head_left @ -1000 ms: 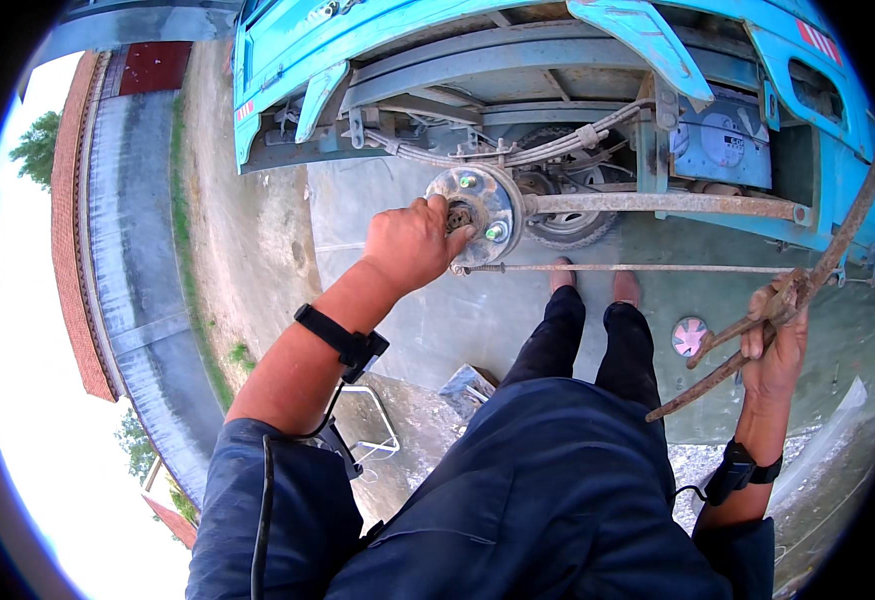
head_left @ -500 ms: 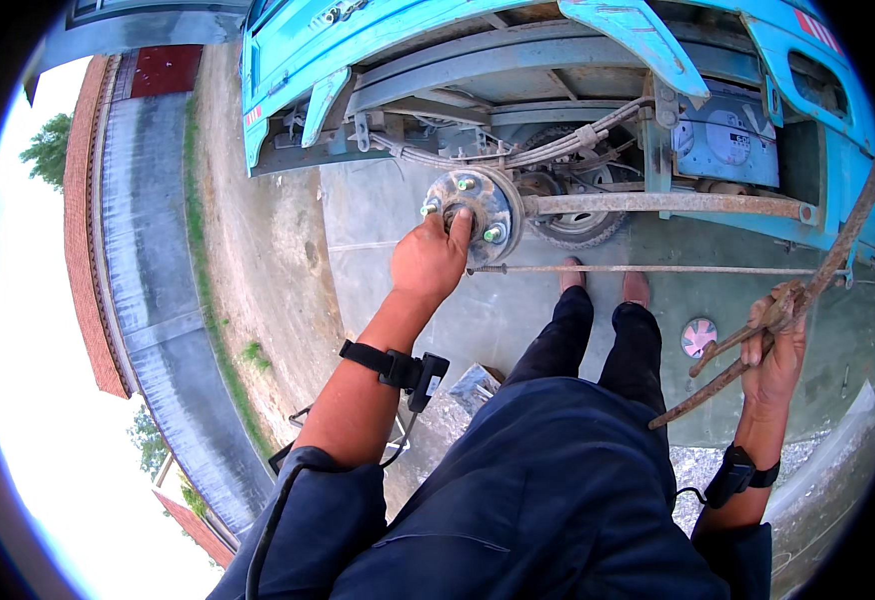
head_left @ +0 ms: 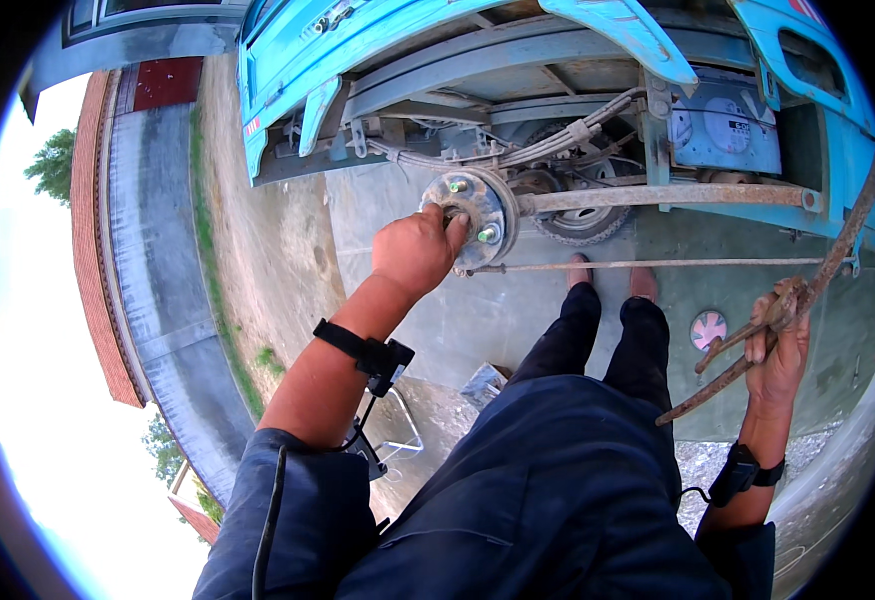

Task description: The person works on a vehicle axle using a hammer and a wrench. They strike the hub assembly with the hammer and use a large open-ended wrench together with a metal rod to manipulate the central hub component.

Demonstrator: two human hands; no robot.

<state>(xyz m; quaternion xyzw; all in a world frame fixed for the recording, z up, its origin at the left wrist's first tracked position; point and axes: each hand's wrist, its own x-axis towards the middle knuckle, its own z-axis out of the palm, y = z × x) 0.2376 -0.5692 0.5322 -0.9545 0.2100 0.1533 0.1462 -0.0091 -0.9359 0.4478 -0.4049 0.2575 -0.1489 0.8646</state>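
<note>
My left hand [head_left: 413, 250] is at the face of a round, rusty wheel hub [head_left: 499, 212] with green-tipped studs. Its fingers are bent and the thumb presses by the hub's centre hole; the fingertips are partly hidden, but the hand grips the hub there. Off to the right, my right hand [head_left: 782, 362] is closed round a rusty forked metal bar [head_left: 848, 235]. The bar's long end reaches up toward the blue vehicle's side, while two shorter prongs point down and left.
The blue truck body [head_left: 293, 75] spans the top, with leaf springs [head_left: 558, 143] and a rusty beam [head_left: 673, 196] below. A thin rod [head_left: 658, 264] crosses above my feet. A tyre [head_left: 583, 222] shows beneath the truck. A round pink-and-white disc [head_left: 708, 330] lies on the ground.
My left hand has shifted slightly left on the hub, its index finger now bent and its thumb by the centre. The left forearm has swung left. My right hand still holds the bar.
</note>
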